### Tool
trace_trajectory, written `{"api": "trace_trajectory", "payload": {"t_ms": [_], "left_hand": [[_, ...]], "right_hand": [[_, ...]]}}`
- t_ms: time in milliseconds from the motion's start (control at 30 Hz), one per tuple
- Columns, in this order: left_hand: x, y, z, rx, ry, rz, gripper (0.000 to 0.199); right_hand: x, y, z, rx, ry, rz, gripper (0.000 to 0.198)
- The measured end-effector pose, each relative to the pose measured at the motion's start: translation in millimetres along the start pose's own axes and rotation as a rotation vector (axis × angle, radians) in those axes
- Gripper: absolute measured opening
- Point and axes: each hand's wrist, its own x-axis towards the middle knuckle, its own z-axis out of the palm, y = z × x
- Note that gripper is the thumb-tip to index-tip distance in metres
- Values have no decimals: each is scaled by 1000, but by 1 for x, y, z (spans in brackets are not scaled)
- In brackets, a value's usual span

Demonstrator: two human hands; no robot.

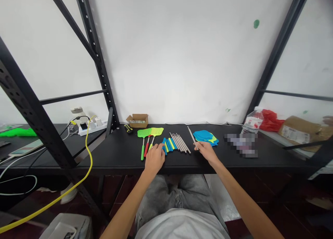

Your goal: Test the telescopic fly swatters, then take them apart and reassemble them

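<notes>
In the head view my right hand grips a thin grey metal rod by its lower end, the rod leaning up and left. My left hand is at the left end of a row of blue and yellow plastic handles, its bent fingers closed on a blue handle. Between my hands lie several loose metal rods side by side. Fly swatters with green and yellow-green heads lie left of my left hand. Beyond my right hand rests a pile of blue and yellow-green swatter heads.
A small cardboard box and a black-yellow tool stand at the back left. On the right are a plastic bottle, a red bag and a larger carton. Black shelf posts flank the table; a yellow cable hangs left.
</notes>
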Motion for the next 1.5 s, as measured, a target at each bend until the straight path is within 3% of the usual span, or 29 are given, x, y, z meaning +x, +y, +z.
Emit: {"api": "trace_trajectory", "payload": {"t_ms": [233, 433, 600, 733, 1033, 1233, 1500], "left_hand": [[0, -4, 5, 12, 72, -4, 39], [1, -5, 6, 68, 89, 78, 40], [0, -5, 5, 54, 103, 108, 36], [-2, -5, 4, 17, 114, 120, 35], [-3, -4, 2, -86, 104, 141, 28], [-4, -3, 1, -133, 112, 134, 19], [-4, 2, -4, -29, 104, 142, 20]], "right_hand": [[1, -5, -6, 317, -50, 164, 37], [2, -7, -7, 390, -37, 196, 24], [-1, -10, -7, 450, 15, 219, 38], [-4, -13, -7, 480, 5, 251, 28], [-4, -6, -8, 574, 64, 214, 42], [-4, -6, -6, 640, 132, 147, 36], [-7, -8, -7, 661, 192, 161, 39]]}}
